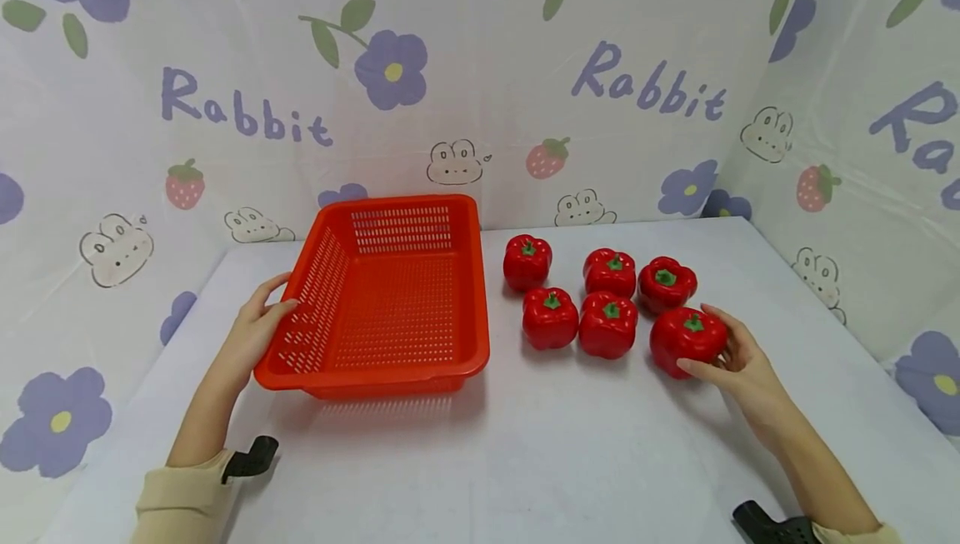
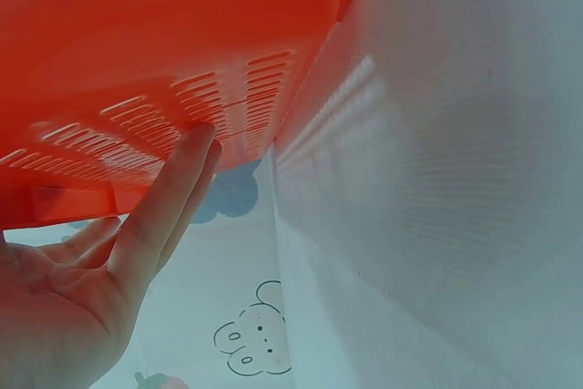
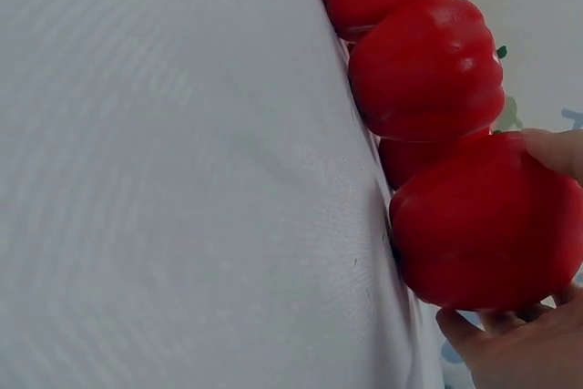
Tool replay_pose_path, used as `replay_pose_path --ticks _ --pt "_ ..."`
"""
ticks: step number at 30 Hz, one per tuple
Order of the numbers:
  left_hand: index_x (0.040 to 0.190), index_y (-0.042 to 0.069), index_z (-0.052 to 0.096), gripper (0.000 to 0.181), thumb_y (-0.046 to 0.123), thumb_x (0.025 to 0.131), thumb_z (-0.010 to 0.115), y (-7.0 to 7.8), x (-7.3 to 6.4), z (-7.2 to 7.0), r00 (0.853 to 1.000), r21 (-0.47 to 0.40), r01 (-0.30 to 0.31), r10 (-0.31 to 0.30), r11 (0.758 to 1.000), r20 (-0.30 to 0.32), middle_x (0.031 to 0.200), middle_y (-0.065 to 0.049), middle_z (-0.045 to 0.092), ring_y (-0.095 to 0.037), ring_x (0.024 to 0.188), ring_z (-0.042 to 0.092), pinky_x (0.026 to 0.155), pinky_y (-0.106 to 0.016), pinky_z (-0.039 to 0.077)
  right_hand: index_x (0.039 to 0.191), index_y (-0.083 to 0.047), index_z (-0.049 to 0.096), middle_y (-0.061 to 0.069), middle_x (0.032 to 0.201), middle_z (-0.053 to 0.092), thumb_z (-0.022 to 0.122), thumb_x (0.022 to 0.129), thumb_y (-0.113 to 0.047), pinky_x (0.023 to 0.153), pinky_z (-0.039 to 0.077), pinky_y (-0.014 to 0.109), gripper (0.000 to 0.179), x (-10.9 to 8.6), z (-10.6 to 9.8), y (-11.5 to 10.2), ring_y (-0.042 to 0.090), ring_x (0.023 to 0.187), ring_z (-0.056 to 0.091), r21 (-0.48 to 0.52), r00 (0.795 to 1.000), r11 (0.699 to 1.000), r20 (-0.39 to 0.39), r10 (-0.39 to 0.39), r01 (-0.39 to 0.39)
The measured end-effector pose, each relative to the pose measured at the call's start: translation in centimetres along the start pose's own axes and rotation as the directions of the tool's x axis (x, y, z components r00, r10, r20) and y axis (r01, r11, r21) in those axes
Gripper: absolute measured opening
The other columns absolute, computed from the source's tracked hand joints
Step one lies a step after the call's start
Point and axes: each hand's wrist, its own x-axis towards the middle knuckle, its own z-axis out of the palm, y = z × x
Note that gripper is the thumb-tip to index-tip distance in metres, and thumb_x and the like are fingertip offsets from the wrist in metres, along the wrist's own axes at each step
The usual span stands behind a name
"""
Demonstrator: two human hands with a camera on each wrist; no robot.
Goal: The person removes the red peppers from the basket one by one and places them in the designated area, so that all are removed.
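Observation:
An orange-red plastic basket (image 1: 393,377) with slotted walls stands on the left part of the table, its inside bare. My left hand (image 1: 255,327) holds its left rim, thumb over the edge; in the left wrist view, the fingers (image 2: 173,189) of that hand lie against the outer slotted wall. On the right, my right hand (image 1: 742,369) grips a red bell pepper (image 1: 686,344) with a green stem, thumb at the near side and fingers round the right side. The right wrist view shows this bell pepper (image 3: 492,225) close up, between thumb and fingers. Whether it touches the table is unclear.
Several more red bell peppers (image 1: 608,325) stand in a loose group between the basket and my right hand. One of them (image 1: 666,284) is just behind the held one. A white-covered table (image 1: 525,452) meets a printed cloth backdrop (image 1: 465,111) behind and at both sides.

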Motion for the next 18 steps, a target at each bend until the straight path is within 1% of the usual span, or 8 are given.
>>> replay_pose_path --ticks 2,7,13,16,17,18 --pt "0.157 0.020 0.017 0.060 0.037 0.103 0.039 0.09 -0.02 -0.04 1.000 -0.003 0.000 0.000 1.000 -0.001 0.137 -0.034 0.047 -0.001 0.081 0.067 0.072 -0.030 0.061 0.156 -0.031 0.012 0.016 0.158 0.015 0.066 0.092 -0.028 0.084 0.044 0.006 0.084 -0.04 0.01 -0.12 0.025 0.135 0.025 -0.001 1.000 1.000 0.001 -0.007 0.007" --pt "0.157 0.019 0.018 0.060 0.036 0.104 0.040 0.10 -0.03 -0.01 1.000 -0.003 -0.006 0.006 1.000 -0.011 0.136 -0.034 0.048 -0.001 0.080 0.067 0.071 -0.028 0.060 0.156 -0.032 0.014 0.016 0.158 0.016 0.065 0.093 -0.027 0.084 0.044 0.007 0.081 -0.09 0.02 -0.29 0.020 0.133 0.025 -0.012 1.000 1.000 -0.009 -0.025 0.025" --pt "0.157 0.018 0.018 0.060 0.036 0.104 0.039 -0.13 -0.08 0.06 1.000 -0.005 -0.009 0.009 1.000 -0.004 0.136 -0.035 0.048 -0.002 0.082 0.067 0.071 -0.028 0.060 0.156 -0.033 0.013 0.015 0.159 0.018 0.066 0.093 -0.029 0.084 0.042 0.007 0.083 -0.13 0.07 -0.39 0.023 0.136 0.025 -0.025 1.000 1.000 -0.016 -0.008 0.007" --pt "0.157 0.018 0.018 0.060 0.036 0.104 0.039 -0.20 -0.06 0.06 1.000 -0.008 -0.010 0.010 1.000 -0.002 0.136 -0.035 0.048 -0.002 0.081 0.067 0.071 -0.029 0.060 0.156 -0.033 0.013 0.015 0.159 0.019 0.065 0.093 -0.029 0.084 0.041 0.006 0.082 -0.18 0.05 -0.39 0.019 0.135 0.026 -0.028 1.000 1.000 -0.015 -0.011 0.011" --pt "0.156 0.018 0.018 0.060 0.036 0.104 0.040 -0.22 -0.03 0.06 1.000 -0.008 -0.011 0.011 1.000 -0.003 0.135 -0.035 0.048 -0.002 0.081 0.067 0.070 -0.029 0.060 0.156 -0.033 0.013 0.014 0.159 0.019 0.064 0.093 -0.029 0.085 0.041 0.007 0.081 -0.21 0.02 -0.38 0.017 0.134 0.026 -0.031 1.000 0.999 -0.014 -0.013 0.012" --pt "0.156 0.018 0.018 0.060 0.036 0.104 0.040 -0.21 0.00 0.06 1.000 -0.008 -0.010 0.010 1.000 -0.004 0.135 -0.035 0.048 -0.001 0.080 0.067 0.070 -0.028 0.060 0.156 -0.034 0.014 0.013 0.159 0.019 0.064 0.094 -0.029 0.090 0.043 0.011 0.080 -0.23 -0.01 -0.39 0.016 0.134 0.026 -0.028 1.000 0.999 -0.011 -0.016 0.016"
